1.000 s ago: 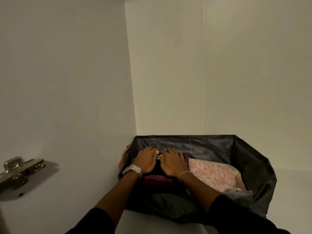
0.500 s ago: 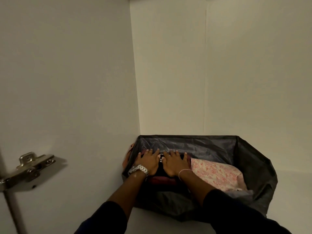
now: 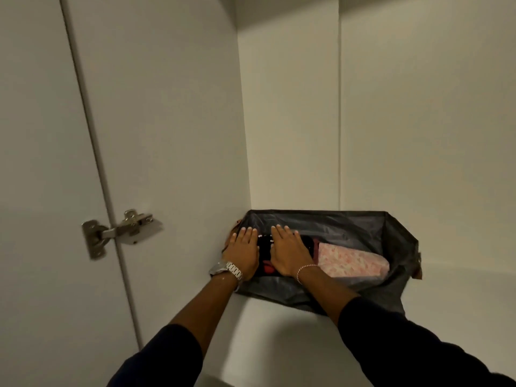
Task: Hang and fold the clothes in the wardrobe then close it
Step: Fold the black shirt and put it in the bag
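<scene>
A dark fabric storage bin [image 3: 391, 241] sits on the white wardrobe shelf [image 3: 279, 336], pushed into the back left corner. Inside it lies a folded black and red garment [image 3: 265, 256], with a folded pink floral garment [image 3: 351, 262] to its right. My left hand [image 3: 244, 251] lies flat on the left part of the dark garment, fingers straight. My right hand [image 3: 289, 254] presses flat on the same garment just beside it. Both hands are inside the bin.
The wardrobe's left side wall [image 3: 167, 135] carries a metal hinge [image 3: 117, 231] that joins the open door [image 3: 36, 191]. The back wall [image 3: 363, 107] rises behind the bin. Bare shelf lies in front of and right of the bin.
My view has pulled back and swung left, so the hinge and door edge show more. My hands have spread slightly apart and flattened on the dark garment.
</scene>
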